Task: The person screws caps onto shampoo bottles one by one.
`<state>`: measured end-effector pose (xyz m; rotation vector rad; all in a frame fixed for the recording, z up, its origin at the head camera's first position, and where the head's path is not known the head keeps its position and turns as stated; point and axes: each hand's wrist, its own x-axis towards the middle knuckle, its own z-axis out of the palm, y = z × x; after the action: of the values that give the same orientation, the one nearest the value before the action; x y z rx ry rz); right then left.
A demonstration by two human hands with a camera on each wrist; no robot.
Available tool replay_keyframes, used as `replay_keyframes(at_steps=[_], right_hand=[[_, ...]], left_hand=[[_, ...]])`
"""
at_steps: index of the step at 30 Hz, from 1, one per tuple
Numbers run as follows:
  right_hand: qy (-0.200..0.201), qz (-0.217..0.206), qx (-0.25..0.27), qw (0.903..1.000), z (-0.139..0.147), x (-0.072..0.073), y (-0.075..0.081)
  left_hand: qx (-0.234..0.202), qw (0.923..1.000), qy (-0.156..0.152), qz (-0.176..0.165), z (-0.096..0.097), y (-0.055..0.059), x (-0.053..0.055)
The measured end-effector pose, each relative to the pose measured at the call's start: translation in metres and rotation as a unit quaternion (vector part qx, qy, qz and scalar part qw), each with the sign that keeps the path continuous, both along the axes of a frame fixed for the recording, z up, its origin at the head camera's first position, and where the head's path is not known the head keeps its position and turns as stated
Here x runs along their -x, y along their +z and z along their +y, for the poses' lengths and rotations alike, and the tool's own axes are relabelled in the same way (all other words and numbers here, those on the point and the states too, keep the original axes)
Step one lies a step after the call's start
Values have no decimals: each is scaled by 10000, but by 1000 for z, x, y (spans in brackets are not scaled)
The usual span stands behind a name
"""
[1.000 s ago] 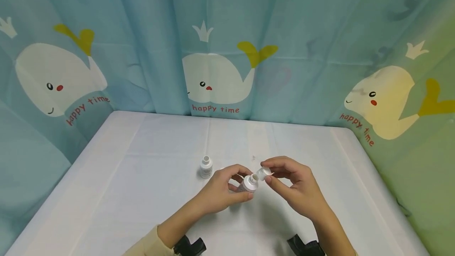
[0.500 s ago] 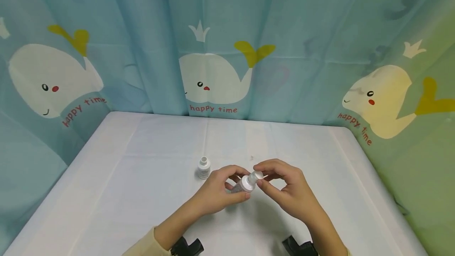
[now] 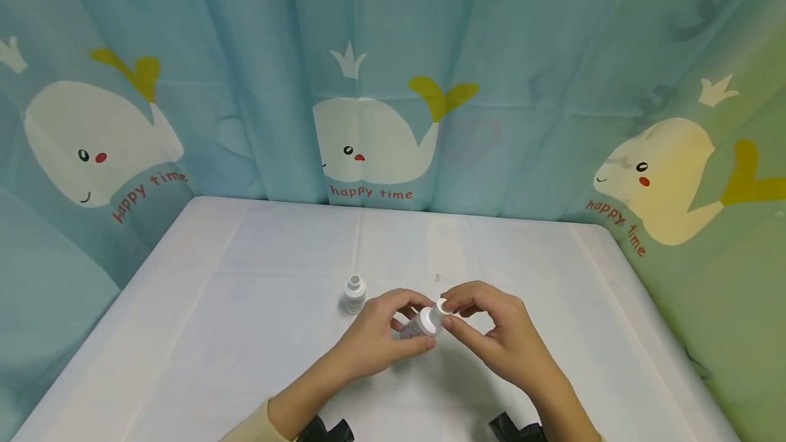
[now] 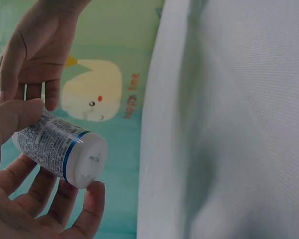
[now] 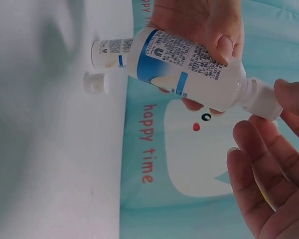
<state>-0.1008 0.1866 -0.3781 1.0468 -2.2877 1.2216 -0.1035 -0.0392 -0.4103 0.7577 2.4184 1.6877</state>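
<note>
My left hand (image 3: 376, 336) grips a white labelled bottle (image 3: 419, 325), which tilts with its neck up and to the right. Its blue-banded label (image 5: 189, 55) shows in the right wrist view, and its base (image 4: 89, 162) in the left wrist view. At the mouth, a white cap (image 5: 264, 99) is pinched between the thumb and fingers of my right hand (image 3: 500, 333). The cap sits over the neck; how far it is screwed on I cannot tell. Left of the hands, a second white bottle (image 3: 355, 295) stands upright and uncapped on the table.
Another white cap (image 5: 95, 83) lies on the table beside the second bottle. A white cloth covers the table (image 3: 276, 258). Behind it hangs a blue-green curtain (image 3: 522, 155) with whale prints.
A second ago the cap was held just off the bottle's open mouth; now it is on the neck. The right hand moved left and slightly down with it. The second bottle stayed put.
</note>
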Motion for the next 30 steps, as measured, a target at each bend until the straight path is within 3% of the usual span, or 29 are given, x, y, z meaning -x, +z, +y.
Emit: replay_keyframes(at_steps=[11,20,30], right_hand=[[38,146,-21,9999,0,1,-1],[-144,-380,95,9991,0,0,-1],[322,-538,723,9954,-2,1,-1]], left_hand=[[67,9999,55,93,-1,0,1],[43,9999,100,96,-1,-1,1],[-182,9995,-246,-25,-2,0,5]])
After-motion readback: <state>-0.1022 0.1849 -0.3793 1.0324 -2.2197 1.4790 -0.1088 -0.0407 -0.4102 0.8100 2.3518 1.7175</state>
